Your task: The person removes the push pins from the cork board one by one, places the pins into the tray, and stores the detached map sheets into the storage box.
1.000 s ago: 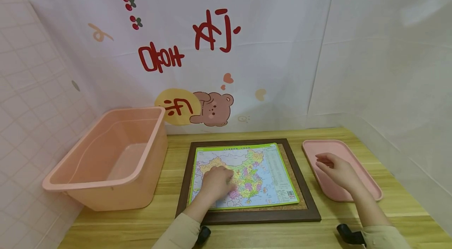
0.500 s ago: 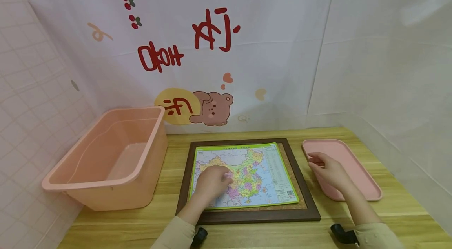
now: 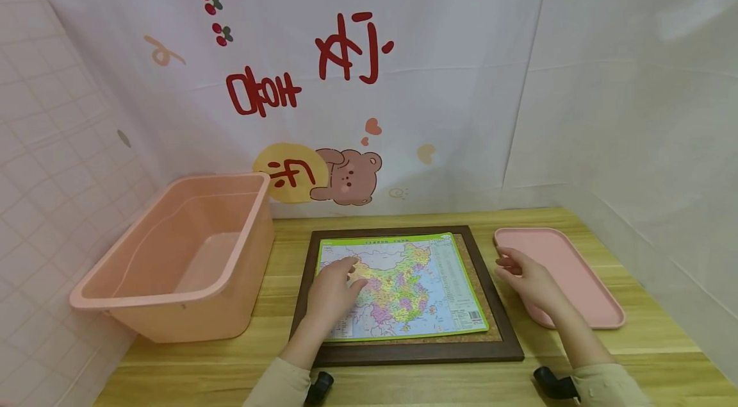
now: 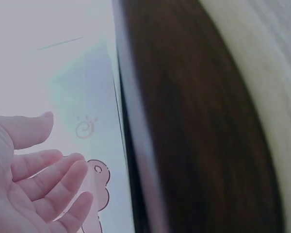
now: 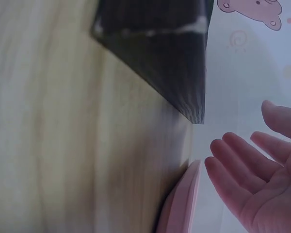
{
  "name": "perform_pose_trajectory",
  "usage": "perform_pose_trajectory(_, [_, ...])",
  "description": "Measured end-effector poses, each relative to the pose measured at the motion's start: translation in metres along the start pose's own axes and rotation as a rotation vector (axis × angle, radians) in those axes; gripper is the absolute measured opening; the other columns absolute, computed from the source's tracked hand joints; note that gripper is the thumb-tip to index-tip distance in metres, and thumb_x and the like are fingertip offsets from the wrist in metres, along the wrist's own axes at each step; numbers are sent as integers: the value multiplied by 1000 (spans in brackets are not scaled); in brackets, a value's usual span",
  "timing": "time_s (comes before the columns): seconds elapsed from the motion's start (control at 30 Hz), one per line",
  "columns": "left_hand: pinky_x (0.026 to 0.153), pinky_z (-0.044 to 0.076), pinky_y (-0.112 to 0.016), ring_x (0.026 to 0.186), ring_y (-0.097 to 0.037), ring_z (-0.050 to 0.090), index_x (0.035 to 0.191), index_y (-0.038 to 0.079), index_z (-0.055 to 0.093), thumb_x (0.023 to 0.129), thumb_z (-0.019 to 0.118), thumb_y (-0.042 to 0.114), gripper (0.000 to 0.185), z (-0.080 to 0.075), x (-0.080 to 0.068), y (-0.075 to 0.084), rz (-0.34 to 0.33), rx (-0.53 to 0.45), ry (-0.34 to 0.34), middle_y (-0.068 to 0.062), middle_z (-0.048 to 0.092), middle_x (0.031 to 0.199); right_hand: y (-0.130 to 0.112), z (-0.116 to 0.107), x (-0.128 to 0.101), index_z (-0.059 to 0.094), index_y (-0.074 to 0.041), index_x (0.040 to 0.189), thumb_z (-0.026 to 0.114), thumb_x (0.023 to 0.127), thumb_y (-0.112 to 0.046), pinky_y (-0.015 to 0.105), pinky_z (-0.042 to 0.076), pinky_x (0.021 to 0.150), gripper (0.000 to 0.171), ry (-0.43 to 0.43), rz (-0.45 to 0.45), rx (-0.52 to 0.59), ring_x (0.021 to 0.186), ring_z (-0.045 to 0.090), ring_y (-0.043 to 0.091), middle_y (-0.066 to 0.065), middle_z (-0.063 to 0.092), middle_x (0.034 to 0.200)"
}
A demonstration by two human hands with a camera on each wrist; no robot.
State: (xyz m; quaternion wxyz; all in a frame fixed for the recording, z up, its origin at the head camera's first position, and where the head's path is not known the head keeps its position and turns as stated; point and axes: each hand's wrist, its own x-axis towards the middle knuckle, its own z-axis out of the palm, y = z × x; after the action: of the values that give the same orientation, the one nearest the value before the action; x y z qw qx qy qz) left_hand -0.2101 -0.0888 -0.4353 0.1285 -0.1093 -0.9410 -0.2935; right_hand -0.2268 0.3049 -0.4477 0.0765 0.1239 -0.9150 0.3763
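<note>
L hand [image 3: 331,291]: flat on west part of map puzzle [image 3: 403,285], fingers [image 4: 53,179] relaxed, slightly apart, holding nothing.
R hand [image 3: 527,279]: over near-left edge of pink tray [image 3: 576,266], fingers [image 5: 237,165] loose, apart, nothing gripped.
Map puzzle: lies in dark wood frame [image 3: 496,330], mid counter [image 3: 634,362].
Pink tub [image 3: 179,259]: left of frame.

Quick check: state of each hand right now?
Left hand: open, fingers resting on the map puzzle, holding nothing.
Right hand: open, empty, at the near left edge of the pink tray.
</note>
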Motion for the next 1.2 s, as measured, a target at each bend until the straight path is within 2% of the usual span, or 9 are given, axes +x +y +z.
perform_pose_trajectory(0.27, [71,54,-43,90,-27,68,125,5,66,86,79,24,46,-8,2,-8,-32,14,33,-11,71,105,-4,1,0,38,10,145,61,99,-13,58,47,91,56,-72,24,10,111,58,50,29,63,120])
perform_pose_trajectory(0.43, [77,53,-48,96,-31,67,124,3,67,85,80,24,47,-11,2,-15,-72,34,55,-13,71,106,-6,1,1,35,10,147,61,100,-23,61,43,94,64,-135,75,21,116,53,54,29,62,123])
perform_pose_trajectory(0.57, [82,52,-53,101,-36,65,125,0,66,85,80,23,48,-15,2,-20,-119,42,43,-18,69,111,-6,1,2,32,10,149,61,100,-26,61,44,93,67,-172,106,21,119,50,55,30,61,124])
perform_pose_trajectory(0.8, [90,48,-57,112,-43,59,129,-5,61,85,79,25,56,-18,1,-29,-175,56,4,-25,62,123,-3,2,4,25,12,150,62,100,-22,46,57,77,71,-243,197,173,108,61,44,37,55,126])
perform_pose_trajectory(1.03, [85,49,-57,107,-42,60,128,-7,59,84,79,26,58,-19,2,-37,-207,102,-44,-25,64,118,-5,-2,11,16,14,150,61,100,-20,47,57,77,75,-347,305,237,104,62,37,40,49,130])
perform_pose_trajectory(1.2, [86,47,-57,109,-43,59,129,-6,59,84,79,27,59,-18,1,-39,-235,91,-60,-25,63,120,-4,-4,14,14,14,151,61,100,-23,47,56,78,78,-396,359,265,100,61,31,39,46,132])
